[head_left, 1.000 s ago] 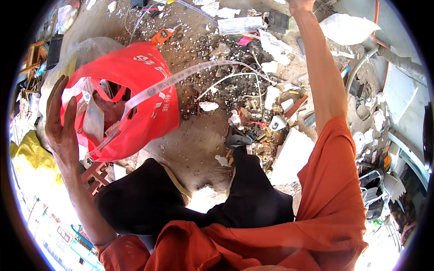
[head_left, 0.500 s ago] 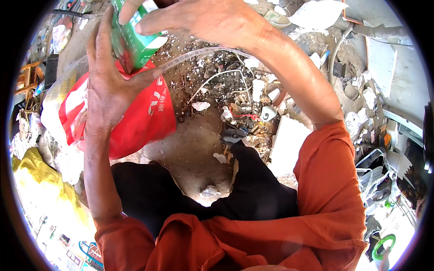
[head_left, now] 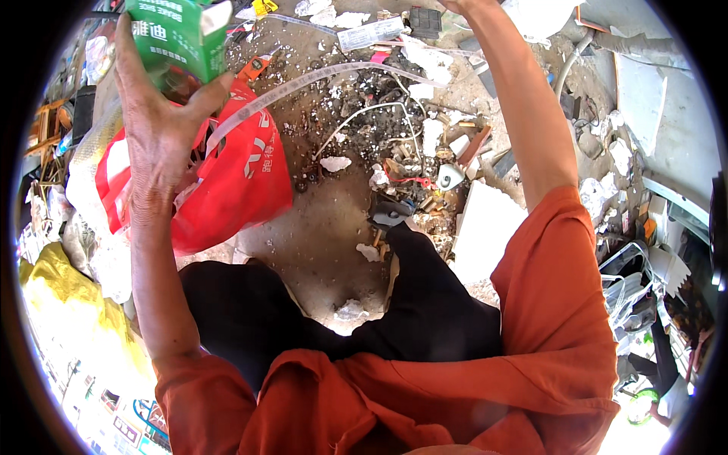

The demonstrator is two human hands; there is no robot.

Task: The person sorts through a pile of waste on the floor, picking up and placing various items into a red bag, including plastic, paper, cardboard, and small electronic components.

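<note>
My left hand [head_left: 163, 129] is closed around a green cardboard box [head_left: 178, 42] with white print, at the upper left. One end of the box has a white flap standing up. Below that hand sits a red plastic bag [head_left: 235, 189] with white markings, its mouth gathered and partly covered by my wrist. A clear flexible strip [head_left: 318, 74] arches from the bag toward the right. At the upper edge only the base of my right hand [head_left: 459, 6] shows; its fingers lie out of the picture.
Rubble, white foam crumbs and scraps cover the ground. A white slab [head_left: 489, 231] lies right of my knee, a yellow sack [head_left: 64, 303] at the left. Grey panels [head_left: 644, 114] stand at the right, near a wire-framed heap [head_left: 626, 284]. Another person's dark-clad leg [head_left: 663, 356] shows lower right.
My right hand has left the box and moved up and right, to the frame's edge. My left hand and the box have shifted slightly left, turning the box's printed side into view.
</note>
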